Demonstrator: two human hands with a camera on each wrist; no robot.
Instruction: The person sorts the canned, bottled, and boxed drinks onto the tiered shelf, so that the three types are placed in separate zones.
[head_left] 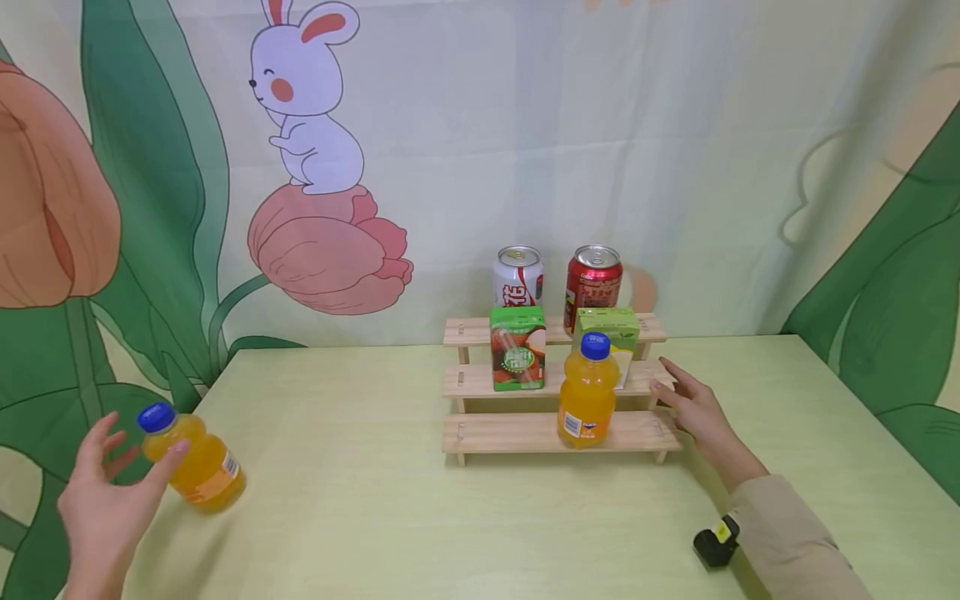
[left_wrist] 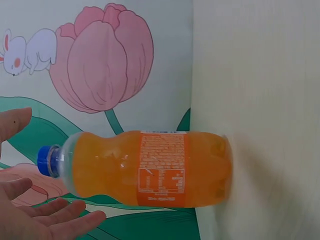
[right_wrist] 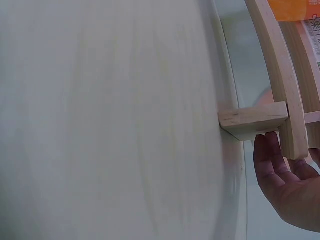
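Note:
On the left side of the table stands an orange drink bottle [head_left: 202, 467] with a blue cap. My left hand [head_left: 112, 500] is beside its upper part, fingers and thumb spread; the left wrist view shows a gap between the fingers and the bottle [left_wrist: 160, 170]. My right hand [head_left: 697, 408] grips the right end of a three-tier wooden shelf [head_left: 510, 433]; in the right wrist view its fingers curl at the board end by a leg [right_wrist: 255, 120]. Another orange drink bottle [head_left: 587, 404] stands on the lowest tier, partly covering a light green drink carton [head_left: 626, 333].
A green and brown drink carton [head_left: 517, 350] stands on the middle tier. A white can [head_left: 517, 279] and a red can [head_left: 595, 287] are on the top tier. Near the right sleeve lies a small black object [head_left: 716, 543]. A printed curtain [head_left: 465, 150] hangs behind the table.

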